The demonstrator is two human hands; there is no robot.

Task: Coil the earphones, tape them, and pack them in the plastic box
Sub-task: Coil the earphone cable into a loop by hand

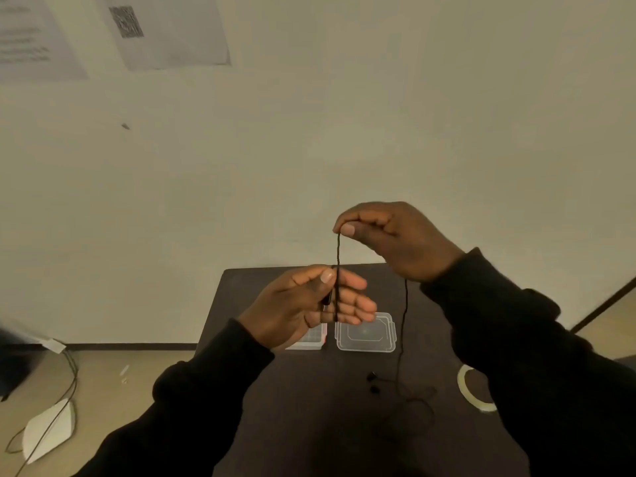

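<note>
Black earphones hang between my hands above a dark table (309,407). My right hand (389,239) is raised and pinches the earphone cord (337,249) at its top between thumb and forefinger. My left hand (316,301), lower, holds the plug end of the cord under its thumb, with the cord running across the spread fingers. The rest of the cord drops from my right hand to the table, where the two earbuds (373,382) lie in a loose tangle. A clear plastic box (365,333) sits on the table behind my left hand. A roll of tape (473,390) lies at the right, partly under my sleeve.
A second clear piece with red trim (309,339), perhaps the box's lid, lies left of the plastic box, partly hidden by my left hand. The wall stands right behind the table. On the floor at the left are cables (69,383) and a white object (48,428).
</note>
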